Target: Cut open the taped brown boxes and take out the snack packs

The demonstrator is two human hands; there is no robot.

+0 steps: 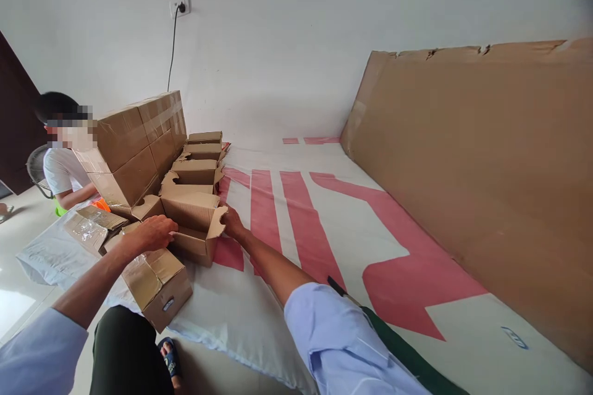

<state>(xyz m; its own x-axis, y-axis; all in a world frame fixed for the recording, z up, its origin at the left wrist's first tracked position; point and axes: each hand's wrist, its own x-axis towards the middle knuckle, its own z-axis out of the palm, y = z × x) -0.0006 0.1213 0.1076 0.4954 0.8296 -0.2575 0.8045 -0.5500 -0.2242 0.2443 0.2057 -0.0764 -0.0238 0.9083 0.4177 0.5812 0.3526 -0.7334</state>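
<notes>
An open cardboard box (188, 208) stands in front of me with its flaps raised and its inside showing. At its near left edge, my left hand (155, 232) is closed with the fingertips on the cardboard. My right hand (233, 222) grips the box's right side flap from outside, its fingers partly hidden behind the flap. Just below my left hand lies a closed, taped cardboard box (160, 290) with a small oval label on its end. Behind the open box, several more open boxes (197, 165) line up toward the wall.
Large taped cartons (134, 142) stand left of the row, with a person (65, 170) in a white shirt beyond them. A worn box (90, 225) lies at left. White sheeting (259, 308) with red print covers the surface. A big cardboard panel (472, 160) leans at right.
</notes>
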